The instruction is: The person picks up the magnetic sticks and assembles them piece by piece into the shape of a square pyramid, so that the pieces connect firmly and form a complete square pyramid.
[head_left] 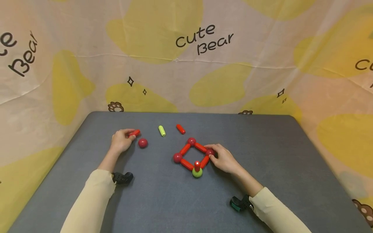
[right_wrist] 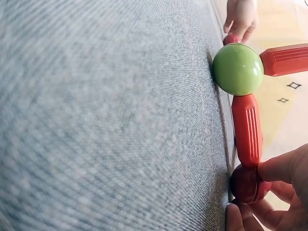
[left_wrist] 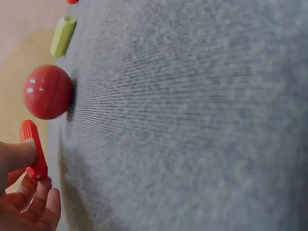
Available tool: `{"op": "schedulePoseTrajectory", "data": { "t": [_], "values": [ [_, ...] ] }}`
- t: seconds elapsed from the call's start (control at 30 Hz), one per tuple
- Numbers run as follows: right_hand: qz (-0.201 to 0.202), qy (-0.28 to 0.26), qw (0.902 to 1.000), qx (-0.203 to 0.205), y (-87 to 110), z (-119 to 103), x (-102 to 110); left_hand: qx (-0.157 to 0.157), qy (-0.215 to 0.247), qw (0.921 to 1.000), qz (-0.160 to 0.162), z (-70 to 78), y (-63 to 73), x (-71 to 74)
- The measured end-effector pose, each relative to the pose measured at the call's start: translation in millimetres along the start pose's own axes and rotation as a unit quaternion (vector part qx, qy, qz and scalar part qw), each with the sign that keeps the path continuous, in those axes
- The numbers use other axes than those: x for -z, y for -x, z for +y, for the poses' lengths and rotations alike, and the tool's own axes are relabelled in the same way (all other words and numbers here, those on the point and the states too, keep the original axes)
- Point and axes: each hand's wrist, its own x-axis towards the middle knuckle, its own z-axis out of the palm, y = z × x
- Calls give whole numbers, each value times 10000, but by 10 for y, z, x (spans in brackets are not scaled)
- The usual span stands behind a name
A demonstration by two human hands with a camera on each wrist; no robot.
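Note:
A short red magnetic-looking rod (head_left: 135,132) is pinched between the thumb and fingers of my left hand (head_left: 120,141). Close beside it on the table lies a loose red ball (head_left: 142,143). In the middle, several red rods and balls join into a four-sided frame (head_left: 186,164). Its near corner is a green ball (head_left: 197,172), from which another red rod (head_left: 197,165) stands upright. My right hand (head_left: 225,159) grips the red ball (right_wrist: 245,184) at the frame's right corner, thumb and fingers on either side. Part of that ball is hidden by the fingers.
Toward the back of the grey table (head_left: 157,200) lie a yellow-green rod (head_left: 162,130) and a loose red rod (head_left: 180,129). A printed cloth (head_left: 163,74) hangs around the table's far and side edges. Dark wrist devices sit on both sleeves.

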Motion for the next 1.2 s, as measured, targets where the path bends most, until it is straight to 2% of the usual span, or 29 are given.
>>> {"op": "schedulePoseTrajectory", "data": {
  "t": [0.17, 0.33, 0.57, 0.73, 0.97, 1.2],
  "values": [
    [-33, -16, 10000, -51, 8, 6, 4, -241, 1, 9997, 39, 81, 54, 61],
    [-23, 3, 10000, -43, 12, 12, -2, -477, 28, 9988, -51, 190, 125, 121],
    [32, 23, 10000, 6, 3, 18, 3, -853, 240, 9961, 56, 355, 222, 105],
    [70, 30, 9999, 70, -1, 35, -6, -1035, 552, 9930, 97, 496, 289, 55],
    [339, -45, 9984, 454, 22, 24, -8, -1247, 801, 9890, 16, 664, 400, -85],
    [133, 11, 9998, 169, 1, 37, -33, -1459, 1003, 9838, -274, 765, 483, -247]
  ]
}}
